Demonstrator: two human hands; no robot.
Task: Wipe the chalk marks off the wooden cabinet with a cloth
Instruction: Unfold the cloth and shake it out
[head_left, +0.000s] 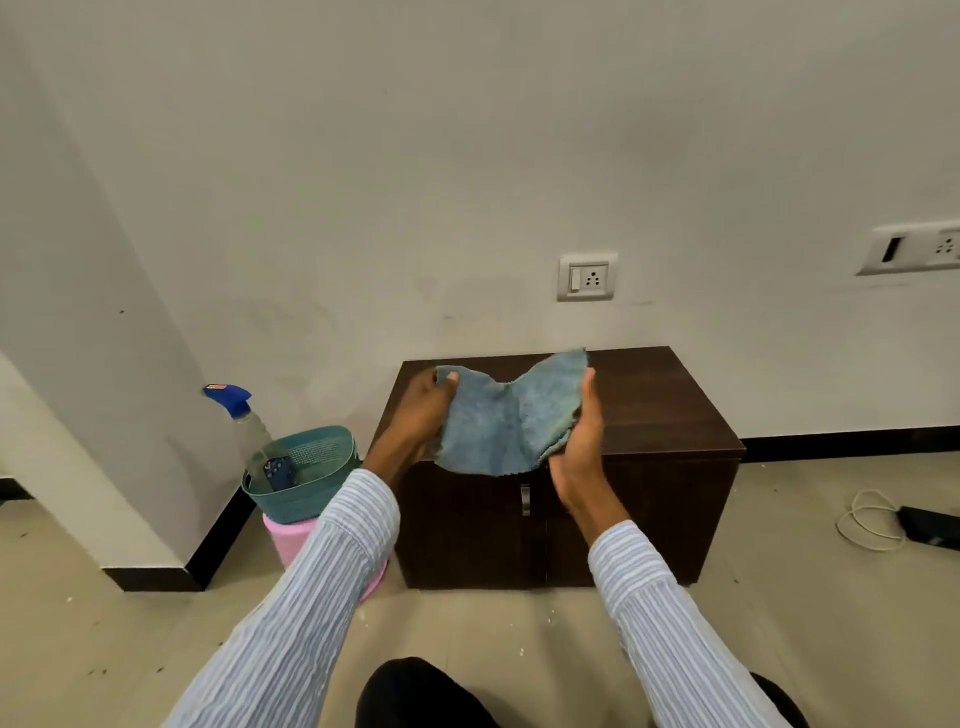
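1. Cloth (506, 421): I see a blue-green, fuzzy piece of fabric held up between both hands in front of the cabinet (670, 415), hanging over its front top edge. It sags in the middle into a V, with its two upper corners raised.
2. My view shows the left hand (421, 410) gripping the cloth's left edge, thumb on the near face by the upper corner and fingers curled behind the fabric.
3. The right hand (579, 441) holds the right edge, palm turned toward the cloth and fingers pointing up along it. The cloth is folded into layers there; I cannot tell how firmly it is clamped.
4. Both forearms reach forward from the bottom of the view in sleeves (660, 613) of thin blue-and-white striped shirt fabric, the wrists bare.
5. The cabinet is a low, box-shaped piece in dark brown wood grain with a smooth flat top and a small metal handle (525, 500) on its front. It stands on a pale floor against a white wall. I cannot make out chalk marks on it from here.
6. Left of the cabinet I see a teal perforated plastic basket (311, 467) sitting on a pink round stool (291, 540), with a clear spray bottle (249, 431) with a blue trigger standing in it.
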